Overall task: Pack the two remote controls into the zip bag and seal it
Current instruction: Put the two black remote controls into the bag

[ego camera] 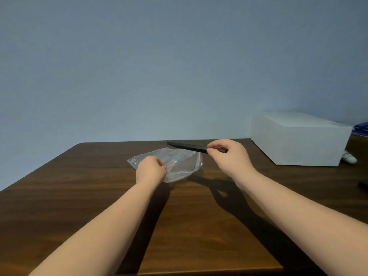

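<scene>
Spanning the view a dark wooden table (pixel 79 196), white box (pixel 298 138) at its right, clear zip bag (pixel 179 162) pinched by the left hand (pixel 150 169), right hand (pixel 229 156) gripping a black remote control (pixel 187 146) just above the bag

My right hand (pixel 229 156) covers the near end of the black remote (pixel 187 146), so I cannot see its buttons. A dark object (pixel 364 185) at the right edge is cut off, maybe the second remote; I cannot tell. The white item (pixel 348 157) behind the white box (pixel 298 138) is half hidden and too blurred to name
</scene>
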A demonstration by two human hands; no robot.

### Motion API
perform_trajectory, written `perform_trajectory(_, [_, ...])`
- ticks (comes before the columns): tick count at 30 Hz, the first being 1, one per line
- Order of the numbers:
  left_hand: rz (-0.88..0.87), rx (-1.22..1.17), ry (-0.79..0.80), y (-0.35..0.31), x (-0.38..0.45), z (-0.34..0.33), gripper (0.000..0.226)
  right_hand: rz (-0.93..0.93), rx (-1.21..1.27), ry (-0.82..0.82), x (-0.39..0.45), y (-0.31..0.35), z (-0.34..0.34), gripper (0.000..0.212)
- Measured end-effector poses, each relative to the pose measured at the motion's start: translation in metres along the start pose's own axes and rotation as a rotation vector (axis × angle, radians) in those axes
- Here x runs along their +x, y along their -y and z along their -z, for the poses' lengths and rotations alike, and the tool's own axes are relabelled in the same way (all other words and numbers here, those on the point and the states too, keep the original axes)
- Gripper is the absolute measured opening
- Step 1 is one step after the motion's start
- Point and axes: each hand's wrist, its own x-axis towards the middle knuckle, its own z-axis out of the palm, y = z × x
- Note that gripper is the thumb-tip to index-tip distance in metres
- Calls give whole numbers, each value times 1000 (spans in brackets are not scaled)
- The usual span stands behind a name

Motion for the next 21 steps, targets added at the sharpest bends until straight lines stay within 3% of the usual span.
perform_trajectory(6, [18, -54, -94, -1, -6, 10, 17, -18, -103, 82, -24, -7, 13, 13])
perform_trajectory(14, [-194, 24, 1, -12, -17, 1, 17, 2, -288, 161, -9, -27, -27, 26])
perform_trajectory(19, [-252, 50, 33, -9, -17, 1, 18, 20, -322, 214, 2, -33, -64, 15])
perform_trajectory(21, [-251, 67, 43, -7, -16, 1, 18, 8, -321, 249, 4, -35, -74, 27])
